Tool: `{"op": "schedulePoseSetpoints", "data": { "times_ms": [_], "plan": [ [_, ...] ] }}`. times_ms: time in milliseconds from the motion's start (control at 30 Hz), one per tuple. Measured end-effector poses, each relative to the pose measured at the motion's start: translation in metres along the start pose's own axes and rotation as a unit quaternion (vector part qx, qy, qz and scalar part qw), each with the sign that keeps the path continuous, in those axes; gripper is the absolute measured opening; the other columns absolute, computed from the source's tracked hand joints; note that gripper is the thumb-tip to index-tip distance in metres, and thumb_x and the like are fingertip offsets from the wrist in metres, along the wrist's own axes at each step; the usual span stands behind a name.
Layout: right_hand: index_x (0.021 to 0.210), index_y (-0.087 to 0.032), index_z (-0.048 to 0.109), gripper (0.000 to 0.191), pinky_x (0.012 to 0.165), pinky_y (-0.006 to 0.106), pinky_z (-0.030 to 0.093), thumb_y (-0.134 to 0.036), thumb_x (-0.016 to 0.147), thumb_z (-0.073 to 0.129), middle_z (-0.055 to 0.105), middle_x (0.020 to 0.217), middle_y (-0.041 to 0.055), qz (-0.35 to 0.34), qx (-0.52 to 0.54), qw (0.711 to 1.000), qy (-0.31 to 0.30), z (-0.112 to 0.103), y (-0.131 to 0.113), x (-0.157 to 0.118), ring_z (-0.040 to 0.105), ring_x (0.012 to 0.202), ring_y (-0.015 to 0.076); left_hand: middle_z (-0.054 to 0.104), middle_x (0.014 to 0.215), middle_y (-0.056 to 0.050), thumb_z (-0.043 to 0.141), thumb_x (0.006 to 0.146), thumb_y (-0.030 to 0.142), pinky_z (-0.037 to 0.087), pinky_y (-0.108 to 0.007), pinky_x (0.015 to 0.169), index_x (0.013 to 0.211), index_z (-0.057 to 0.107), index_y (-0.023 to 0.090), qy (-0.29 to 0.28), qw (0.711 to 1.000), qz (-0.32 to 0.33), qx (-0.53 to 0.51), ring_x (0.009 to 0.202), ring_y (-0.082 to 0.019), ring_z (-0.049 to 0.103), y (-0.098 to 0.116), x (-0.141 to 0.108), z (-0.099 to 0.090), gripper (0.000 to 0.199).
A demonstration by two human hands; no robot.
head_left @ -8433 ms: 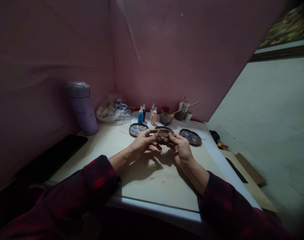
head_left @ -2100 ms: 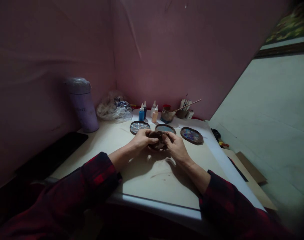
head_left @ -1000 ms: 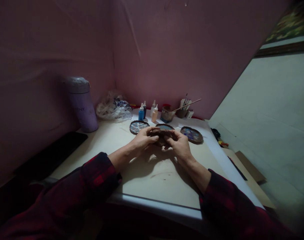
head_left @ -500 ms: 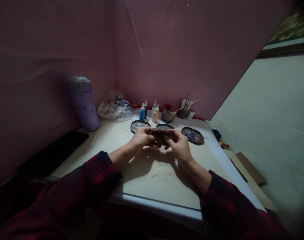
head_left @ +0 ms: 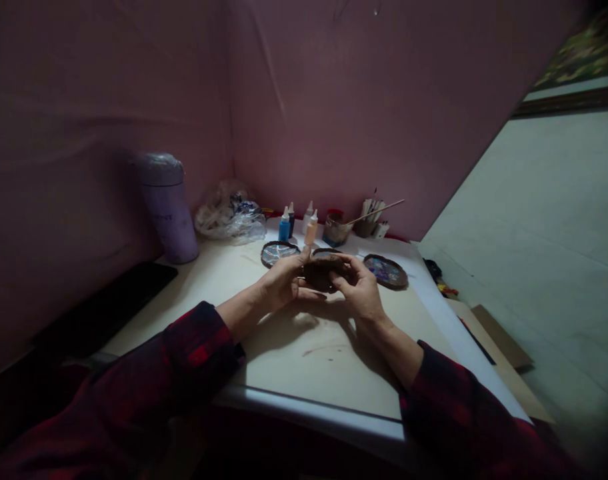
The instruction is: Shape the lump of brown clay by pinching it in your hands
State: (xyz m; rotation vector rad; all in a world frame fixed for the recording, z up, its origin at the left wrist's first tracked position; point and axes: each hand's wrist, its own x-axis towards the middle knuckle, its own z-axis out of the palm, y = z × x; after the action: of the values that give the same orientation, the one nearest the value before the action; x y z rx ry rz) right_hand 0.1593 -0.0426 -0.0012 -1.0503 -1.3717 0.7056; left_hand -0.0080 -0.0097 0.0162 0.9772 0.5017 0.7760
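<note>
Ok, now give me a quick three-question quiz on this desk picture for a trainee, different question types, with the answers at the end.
1. True or false: the right hand is holding a paintbrush.
2. Which of these is to the left of the crumpled plastic bag in the picture?
A) the jar with a stick in it
B) the purple tumbler
C) the framed picture
3. How many small nozzle bottles stand toward the back of the table?

Key:
1. False; its fingers hold a brown piece.
2. B
3. Four
</note>
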Motion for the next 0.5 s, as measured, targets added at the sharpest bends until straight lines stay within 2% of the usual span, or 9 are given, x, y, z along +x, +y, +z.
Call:
{"op": "schedulePoseSetpoints", "data": {
  "times_ms": [67, 133, 300, 400, 500],
  "plan": [
    [0.107, -0.021, 0.064, 0.035, 0.066, 0.031, 0.054, -0.031, 0.074, 0.068, 0.069, 0.104, 0.0066, -0.001, -0.009, 0.999, -0.033, 0.000, -0.002, -0.001, 0.064, 0.089, 0.0214, 0.070, 0.089, -0.016, 0.066, 0.081, 0.050, 0.060, -0.039, 0.066, 0.099, 0.067, 0.010, 0.039, 0.999, -0.019, -0.012, 0.075, -0.025, 0.070, 0.000, 0.000, -0.001, 0.044],
    [0.111, -0.021, 0.063, 0.038, 0.061, 0.028, 0.053, -0.037, 0.076, 0.068, 0.068, 0.102, 0.0069, 0.010, -0.015, 0.998, -0.057, 0.000, -0.004, -0.003, 0.063, 0.084, 0.0198, 0.070, 0.085, -0.013, 0.068, 0.080, 0.042, 0.060, -0.039, 0.065, 0.094, 0.066, 0.011, 0.068, 0.997, -0.015, -0.019, 0.072, -0.023, 0.069, -0.001, 0.001, -0.001, 0.034],
    [0.109, -0.019, 0.061, 0.058, 0.047, 0.027, 0.049, -0.069, 0.080, 0.055, 0.065, 0.085, 0.0055, 0.084, -0.013, 0.995, -0.045, -0.001, 0.002, -0.003, 0.060, 0.064, 0.0170, 0.069, 0.080, -0.010, 0.072, 0.074, 0.021, 0.061, -0.042, 0.064, 0.084, 0.061, 0.013, 0.057, 0.998, 0.018, -0.033, 0.070, -0.023, 0.068, -0.002, 0.001, 0.001, 0.017],
    [0.095, -0.017, 0.064, 0.062, 0.057, 0.029, 0.052, -0.076, 0.077, 0.053, 0.065, 0.079, 0.0051, 0.072, -0.029, 0.995, -0.059, -0.001, 0.007, -0.001, 0.062, 0.070, 0.0187, 0.067, 0.077, -0.008, 0.069, 0.073, 0.012, 0.061, -0.043, 0.063, 0.083, 0.060, 0.011, 0.071, 0.997, 0.029, -0.028, 0.068, -0.022, 0.069, 0.000, 0.001, 0.004, 0.014],
    [0.093, -0.016, 0.065, 0.057, 0.069, 0.031, 0.052, -0.070, 0.075, 0.062, 0.069, 0.086, 0.0074, 0.056, -0.047, 0.996, -0.056, 0.001, 0.007, 0.000, 0.064, 0.080, 0.0208, 0.067, 0.075, -0.008, 0.068, 0.071, 0.008, 0.061, -0.044, 0.063, 0.087, 0.060, 0.010, 0.100, 0.995, 0.029, -0.010, 0.065, -0.022, 0.069, -0.001, 0.000, 0.005, 0.017]
  ]
}}
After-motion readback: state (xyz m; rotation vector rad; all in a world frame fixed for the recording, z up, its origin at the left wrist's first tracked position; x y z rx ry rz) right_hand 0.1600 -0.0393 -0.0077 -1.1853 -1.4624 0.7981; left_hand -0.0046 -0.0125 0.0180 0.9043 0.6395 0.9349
